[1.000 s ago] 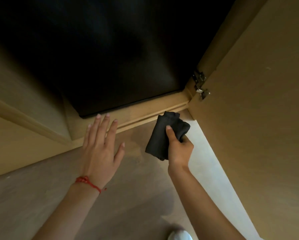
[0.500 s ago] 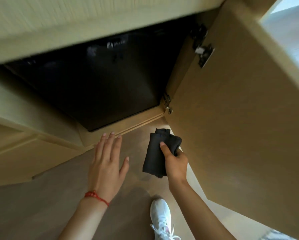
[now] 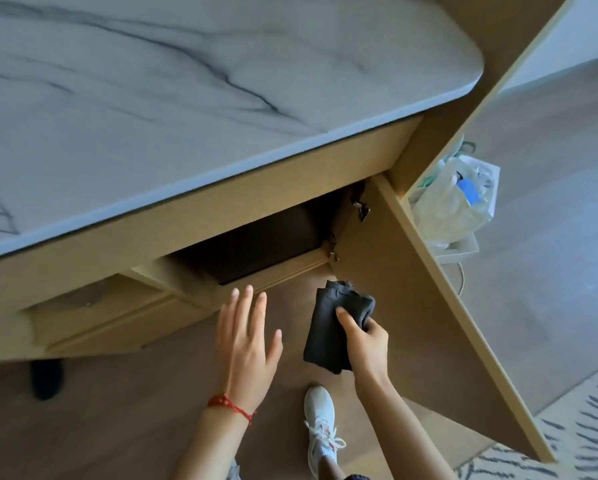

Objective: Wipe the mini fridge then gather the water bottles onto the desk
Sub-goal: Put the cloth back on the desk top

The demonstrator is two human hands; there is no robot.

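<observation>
Dark cloth [image 3: 332, 327] clenched in right hand [image 3: 367, 344]; left hand [image 3: 245, 348] flat, fingers spread, empty.

Counter [image 3: 152, 98] white marble, grey veins; cloth [image 3: 328, 327] black; wrist string [image 3: 230, 405] red; shoe [image 3: 320, 410] white; cabinet door [image 3: 412, 306] tan wood.

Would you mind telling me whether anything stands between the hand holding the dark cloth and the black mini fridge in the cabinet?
Nothing visible does. The wooden cabinet door is swung open, so the right hand with the folded dark cloth has a clear path to the black mini fridge.
</observation>
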